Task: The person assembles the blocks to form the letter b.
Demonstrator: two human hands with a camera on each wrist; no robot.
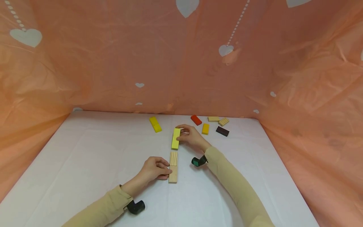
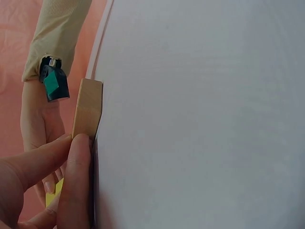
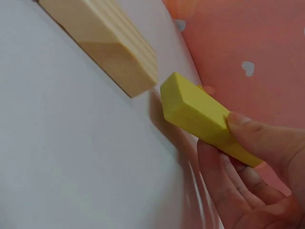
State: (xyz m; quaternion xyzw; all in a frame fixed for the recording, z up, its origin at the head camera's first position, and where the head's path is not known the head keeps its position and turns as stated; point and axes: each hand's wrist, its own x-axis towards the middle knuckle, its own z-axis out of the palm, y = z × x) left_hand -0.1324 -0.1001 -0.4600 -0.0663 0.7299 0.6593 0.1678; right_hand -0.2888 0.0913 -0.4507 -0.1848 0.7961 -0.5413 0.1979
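Note:
Two plain wooden blocks lie end to end on the white table, the nearer block [image 1: 173, 175] smooth and the farther block [image 1: 174, 158] with striped grain. My left hand [image 1: 154, 168] holds the nearer block at its left side with thumb and fingers, near the seam. Just beyond the pair, my right hand [image 1: 191, 137] grips a yellow block [image 1: 175, 138] between thumb and fingers. In the right wrist view, the yellow block [image 3: 200, 112] is tilted, with a small gap between it and the wooden block's end [image 3: 136, 78].
Yellow pieces [image 1: 155, 124] lie at the back, left of centre. At the back right are a red block [image 1: 196, 119], an orange-yellow block [image 1: 205, 129], a dark brown block [image 1: 222, 131] and two wooden blocks [image 1: 213, 119]. An orange cloth [image 1: 181, 63] surrounds the table.

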